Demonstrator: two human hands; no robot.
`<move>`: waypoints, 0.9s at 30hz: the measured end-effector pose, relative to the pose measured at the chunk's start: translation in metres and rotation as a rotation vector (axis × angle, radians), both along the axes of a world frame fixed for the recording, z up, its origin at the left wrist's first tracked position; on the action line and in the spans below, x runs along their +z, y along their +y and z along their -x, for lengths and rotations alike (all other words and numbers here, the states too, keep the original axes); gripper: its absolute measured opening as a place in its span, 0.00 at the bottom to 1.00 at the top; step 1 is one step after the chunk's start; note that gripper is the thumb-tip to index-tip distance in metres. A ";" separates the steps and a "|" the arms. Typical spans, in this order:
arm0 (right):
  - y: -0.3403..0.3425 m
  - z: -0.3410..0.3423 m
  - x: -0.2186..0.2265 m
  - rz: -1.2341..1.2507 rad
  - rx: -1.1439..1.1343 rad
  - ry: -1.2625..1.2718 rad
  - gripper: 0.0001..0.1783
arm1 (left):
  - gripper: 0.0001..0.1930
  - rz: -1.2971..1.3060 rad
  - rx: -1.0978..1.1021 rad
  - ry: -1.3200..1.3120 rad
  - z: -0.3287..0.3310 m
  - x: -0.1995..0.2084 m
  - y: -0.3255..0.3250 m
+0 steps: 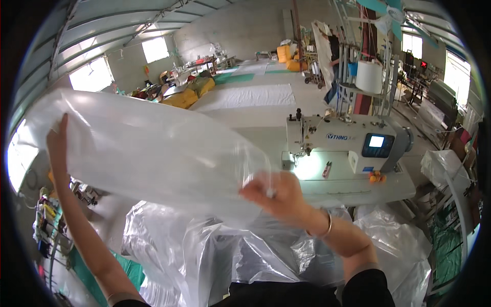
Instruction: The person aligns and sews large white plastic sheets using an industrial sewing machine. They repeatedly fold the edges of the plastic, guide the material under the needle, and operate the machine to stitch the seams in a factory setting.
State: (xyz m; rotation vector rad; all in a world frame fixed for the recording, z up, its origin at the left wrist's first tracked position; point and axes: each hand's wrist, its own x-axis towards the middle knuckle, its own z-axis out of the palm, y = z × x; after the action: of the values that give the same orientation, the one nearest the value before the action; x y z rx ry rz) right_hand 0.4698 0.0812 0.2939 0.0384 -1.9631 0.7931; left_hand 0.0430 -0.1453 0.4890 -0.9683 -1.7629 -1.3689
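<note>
Black sleeve (367, 289) — translucent plastic sheet (153, 148) beyond, glossy, spread wide.

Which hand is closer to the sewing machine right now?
Right. The right hand, at the right end of the clear plastic sheet, is left of the sewing machine and nearer the person's body. The left hand is much farther left.

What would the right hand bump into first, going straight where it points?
The right hand points leftward, so probably the clear sheet, which it seems to pinch. Blur and unclear depth hide whether it would push in or slide alongside.
</note>
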 end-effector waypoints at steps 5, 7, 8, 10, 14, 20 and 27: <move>-0.061 -0.029 -0.086 -0.116 0.197 -0.183 0.16 | 0.29 0.687 0.482 0.287 -0.004 -0.025 0.052; -0.065 -0.036 -0.144 0.317 0.351 -0.572 0.18 | 0.31 0.946 0.445 0.321 -0.001 -0.103 0.091; -0.066 -0.039 -0.167 0.523 0.448 -0.752 0.19 | 0.32 0.910 0.339 0.402 0.023 -0.149 0.091; -0.065 -0.052 -0.207 0.634 0.549 -0.615 0.21 | 0.29 1.023 0.148 0.349 0.038 -0.231 0.113; -0.041 -0.071 -0.235 1.289 0.803 -0.253 0.33 | 0.26 0.900 -0.047 -0.114 0.008 -0.291 0.151; -0.026 -0.094 -0.144 1.166 0.402 -0.104 0.26 | 0.22 0.678 -0.289 -0.134 -0.041 -0.235 0.169; -0.054 -0.153 -0.194 0.168 -0.033 -0.589 0.11 | 0.17 1.085 -0.158 -0.068 0.005 -0.293 0.169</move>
State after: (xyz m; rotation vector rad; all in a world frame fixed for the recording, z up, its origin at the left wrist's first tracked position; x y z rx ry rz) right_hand 0.6230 0.0273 0.0996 -0.3642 -2.4250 1.0255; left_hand 0.0383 0.0235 0.1959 -1.6255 -2.5552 -0.4217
